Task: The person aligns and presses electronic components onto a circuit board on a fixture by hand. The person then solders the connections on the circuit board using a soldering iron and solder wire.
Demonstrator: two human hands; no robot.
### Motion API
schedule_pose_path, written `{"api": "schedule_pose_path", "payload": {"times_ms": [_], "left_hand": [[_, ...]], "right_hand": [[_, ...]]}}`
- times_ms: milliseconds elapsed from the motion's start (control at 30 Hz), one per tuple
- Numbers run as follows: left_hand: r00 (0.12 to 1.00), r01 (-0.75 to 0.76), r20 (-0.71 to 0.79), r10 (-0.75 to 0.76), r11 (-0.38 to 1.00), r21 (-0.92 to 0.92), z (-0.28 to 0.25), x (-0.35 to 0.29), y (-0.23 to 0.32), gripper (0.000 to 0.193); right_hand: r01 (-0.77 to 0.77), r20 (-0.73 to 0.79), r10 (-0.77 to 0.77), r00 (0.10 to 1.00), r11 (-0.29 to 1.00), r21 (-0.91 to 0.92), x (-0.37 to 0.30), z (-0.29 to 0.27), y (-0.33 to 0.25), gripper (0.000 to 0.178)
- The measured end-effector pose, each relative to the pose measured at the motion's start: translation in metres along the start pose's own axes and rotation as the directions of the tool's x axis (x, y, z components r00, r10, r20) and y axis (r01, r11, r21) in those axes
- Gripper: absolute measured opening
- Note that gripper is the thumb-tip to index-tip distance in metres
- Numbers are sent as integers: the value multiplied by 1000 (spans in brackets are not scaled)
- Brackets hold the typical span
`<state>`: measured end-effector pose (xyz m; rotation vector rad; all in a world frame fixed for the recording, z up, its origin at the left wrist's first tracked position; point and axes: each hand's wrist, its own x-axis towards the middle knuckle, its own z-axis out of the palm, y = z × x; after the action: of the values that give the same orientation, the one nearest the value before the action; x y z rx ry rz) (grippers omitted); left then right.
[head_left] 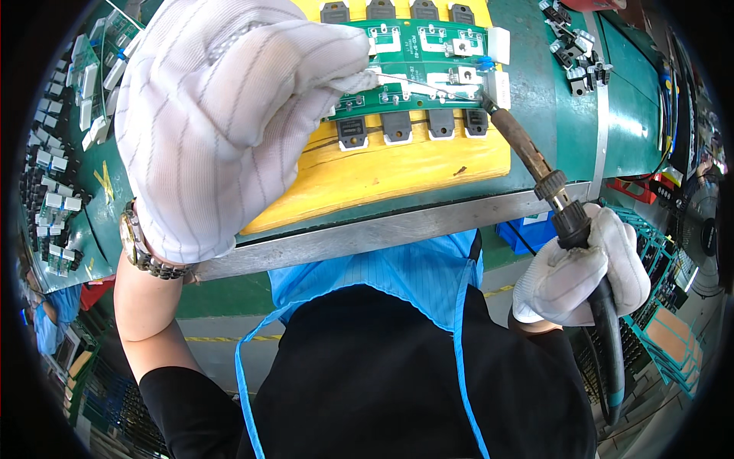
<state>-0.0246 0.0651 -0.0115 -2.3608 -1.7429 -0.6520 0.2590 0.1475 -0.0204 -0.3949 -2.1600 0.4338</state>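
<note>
A green circuit board [417, 57] lies on a yellow block [397, 164], with black transistors [396, 127] sticking out along both long sides. In my right hand [585, 271], gloved in white, is a soldering iron [527, 145] gripped by its black handle. Its tip meets the board's right end, beside a blue component [485, 64] and a white block-shaped part [498, 89]. My left hand [222, 115], in a striped white glove, pinches a thin solder wire [420, 82] that runs across the board to the iron's tip. This hand covers the board's left end.
Several finished-looking boards with white and black parts [53, 203] stand at the far left. Small black and white components [577, 57] lie in a pile at the upper right. A metal edge [382, 233] borders the green bench, and a blue bin [529, 232] sits below it.
</note>
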Motion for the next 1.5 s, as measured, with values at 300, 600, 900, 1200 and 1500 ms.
{"api": "schedule_pose_path", "payload": {"times_ms": [300, 600, 900, 1200, 1500], "left_hand": [[986, 99, -124, -108, 992, -77, -3, -5, -3, 18], [998, 48, -46, -47, 999, 20, -4, -3, -2, 18], [999, 2, -39, -1, 1000, 11, -1, 1, -2, 21], [1000, 8, 24, -9, 1000, 21, -1, 1, 1, 22], [993, 104, -50, -106, 994, -39, -9, -4, 0, 16]], "right_hand": [[-55, -2, 55, 999, 998, -28, 1, 0, -1, 18], [-120, -16, 119, 993, 991, -58, 1, 0, -3, 19], [-179, -26, 177, 984, 981, -78, 1, 0, -1, 21], [-178, -116, 167, 979, 979, -98, -3, 5, 2, 23], [21, -46, -44, 998, 907, -421, -31, -20, 12, 35]]}}
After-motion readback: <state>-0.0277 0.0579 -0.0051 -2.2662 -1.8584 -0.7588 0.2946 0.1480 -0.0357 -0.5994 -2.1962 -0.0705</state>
